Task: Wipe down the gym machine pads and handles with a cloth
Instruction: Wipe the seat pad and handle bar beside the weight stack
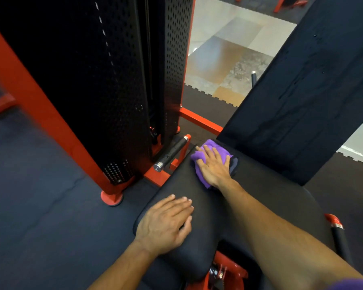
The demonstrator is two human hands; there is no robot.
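Two flat-fingered hands on one seat pad: right hand presses one purple cloth, half hidden; left hand rests bare.

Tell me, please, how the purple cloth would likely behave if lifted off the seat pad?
The purple microfibre cloth looks floppy: it bunches in folds under the right hand. Probably light, since it lies flat on the black padded seat. Unlikely to slide by itself.

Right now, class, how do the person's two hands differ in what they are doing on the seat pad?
The right hand lies flat on the purple cloth near the back of the seat pad; the left hand has no cloth and rests bare on the pad's front left edge. The right arm reaches farther forward. Both hands have straight fingers, palms down.
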